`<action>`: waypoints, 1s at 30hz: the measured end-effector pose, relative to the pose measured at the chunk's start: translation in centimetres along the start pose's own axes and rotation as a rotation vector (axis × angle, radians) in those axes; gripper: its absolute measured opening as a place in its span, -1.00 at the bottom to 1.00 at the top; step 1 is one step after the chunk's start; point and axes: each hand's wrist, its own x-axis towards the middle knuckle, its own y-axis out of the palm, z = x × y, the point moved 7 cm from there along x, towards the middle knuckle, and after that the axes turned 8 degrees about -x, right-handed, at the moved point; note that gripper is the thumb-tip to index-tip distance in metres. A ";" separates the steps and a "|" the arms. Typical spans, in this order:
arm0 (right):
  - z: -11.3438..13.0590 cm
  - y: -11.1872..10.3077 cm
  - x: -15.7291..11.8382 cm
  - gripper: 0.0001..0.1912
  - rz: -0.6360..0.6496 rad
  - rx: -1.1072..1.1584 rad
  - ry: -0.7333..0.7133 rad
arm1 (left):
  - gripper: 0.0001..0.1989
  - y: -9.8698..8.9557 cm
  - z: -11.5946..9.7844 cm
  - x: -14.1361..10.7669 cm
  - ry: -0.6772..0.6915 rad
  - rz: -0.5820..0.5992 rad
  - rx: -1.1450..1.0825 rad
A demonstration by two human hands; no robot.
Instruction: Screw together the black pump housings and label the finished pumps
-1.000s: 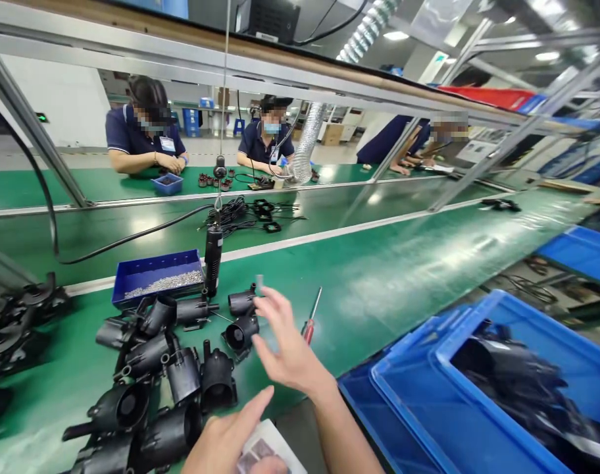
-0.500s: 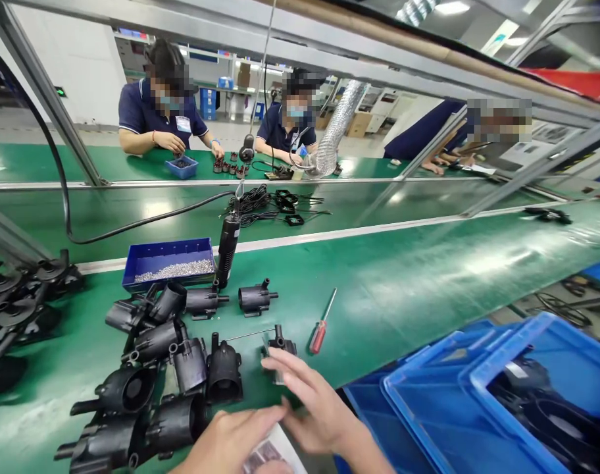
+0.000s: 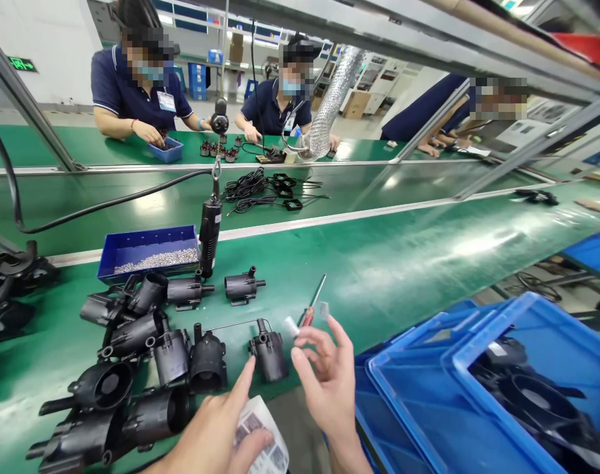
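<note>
My left hand [image 3: 221,421] holds a white item with printed grey patches [image 3: 263,431] under its thumb; its exact kind is unclear. The index finger points at a black plastic housing [image 3: 270,355] with a pipe stub, close to or touching its side. Raised just right of that housing, my right hand [image 3: 327,375] has curled fingers. One small translucent piece [image 3: 324,311] clings to its index fingertip, and a whitish piece [image 3: 291,326] shows by the other fingertips. Partly behind this hand lies a red-handled screwdriver [image 3: 307,317]. A thin metal rod [image 3: 233,325] runs between two housings.
Several black housings [image 3: 169,355] crowd the left of the green bench. Behind them are a blue tray [image 3: 149,240] of small metal parts and a hanging electric screwdriver [image 3: 211,230]. Blue crates [image 3: 413,375] stand at right. Co-workers [image 3: 142,99] sit across the bench.
My hands have moved apart. The right hand has risen, showing small translucent pieces at its fingertips. My left index finger now points at the nearest housing. The view has shifted slightly.
</note>
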 end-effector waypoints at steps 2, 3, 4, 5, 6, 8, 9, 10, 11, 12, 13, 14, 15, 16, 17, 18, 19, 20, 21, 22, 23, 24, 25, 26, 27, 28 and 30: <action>-1.0 0.0 0.6 -0.25 0.172 0.121 0.166 | 0.01 0.3 0.2 0.1 -0.059 0.035 0.035; -1.4 0.2 0.8 -0.22 0.257 0.168 0.227 | 0.02 0.4 0.3 0.2 -0.083 0.049 0.042; -1.7 0.4 0.9 -0.18 0.315 0.198 0.267 | 0.02 0.5 0.3 0.3 -0.101 0.063 0.042; -1.9 0.6 1.0 -0.15 0.348 0.209 0.291 | 0.02 0.6 0.3 0.4 -0.114 0.076 0.040; -2.0 0.8 1.1 -0.13 0.365 0.202 0.303 | 0.02 0.8 0.3 0.4 -0.123 0.090 0.036; -2.1 1.3 1.1 -0.13 0.382 0.167 0.312 | 0.01 1.1 0.2 0.5 -0.137 0.121 0.027; -2.1 1.5 1.1 -0.13 0.391 0.149 0.313 | 0.01 1.2 0.2 0.6 -0.142 0.133 0.025; -2.0 1.7 1.0 -0.13 0.400 0.134 0.312 | 0.02 1.3 0.2 0.6 -0.147 0.141 0.022; -1.8 1.8 0.9 -0.13 0.409 0.121 0.311 | 0.03 1.4 0.2 0.6 -0.150 0.148 0.020; -1.7 1.9 0.8 -0.13 0.415 0.110 0.309 | 0.04 1.4 0.1 0.6 -0.154 0.151 0.017; -1.6 1.9 0.7 -0.12 0.418 0.097 0.308 | 0.04 1.4 0.1 0.6 -0.157 0.154 0.015; -1.5 1.9 0.6 -0.12 0.414 0.081 0.305 | 0.05 1.4 0.1 0.6 -0.162 0.155 0.014; -1.5 1.8 0.6 -0.12 0.407 0.066 0.301 | 0.04 1.4 0.1 0.6 -0.166 0.158 0.015; -1.5 1.7 0.6 -0.12 0.401 0.051 0.296 | 0.04 1.4 0.1 0.6 -0.173 0.161 0.019; -1.5 1.7 0.6 -0.12 0.395 0.037 0.290 | 0.04 1.4 0.1 0.6 -0.179 0.166 0.023; -1.6 1.7 0.6 -0.13 0.389 0.024 0.285 | 0.05 1.5 0.2 0.6 -0.182 0.170 0.028; -1.6 1.6 0.5 -0.13 0.385 0.011 0.280 | 0.05 1.5 0.2 0.6 -0.182 0.174 0.033; -1.6 1.6 0.5 -0.14 0.382 -0.002 0.275 | 0.05 1.5 0.3 0.6 -0.180 0.173 0.039; -1.6 1.6 0.5 -0.14 0.380 -0.013 0.272 | 0.06 1.5 0.4 0.6 -0.176 0.169 0.046; -1.6 1.6 0.6 -0.14 0.377 -0.022 0.268 | 0.06 1.5 0.4 0.5 -0.168 0.160 0.052; -1.5 1.6 0.6 -0.14 0.376 -0.028 0.266 | 0.06 1.5 0.4 0.5 -0.157 0.148 0.058; -1.5 1.6 0.6 -0.15 0.377 -0.035 0.266 | 0.05 1.4 0.4 0.5 -0.143 0.135 0.063; -1.4 1.6 0.6 -0.15 0.378 -0.042 0.264 | 0.05 1.3 0.3 0.5 -0.130 0.123 0.067; -1.3 1.5 0.6 -0.16 0.379 -0.050 0.260 | 0.05 1.3 0.2 0.5 -0.118 0.116 0.072; -1.1 1.5 0.6 -0.17 0.381 -0.062 0.254 | 0.05 1.3 0.0 0.5 -0.111 0.113 0.078; -1.0 1.5 0.5 -0.18 0.381 -0.079 0.245 | 0.05 1.3 -0.1 0.5 -0.109 0.115 0.082; -0.7 1.5 0.3 -0.20 0.378 -0.138 0.215 | 0.06 1.3 -0.2 0.5 -0.116 0.127 0.080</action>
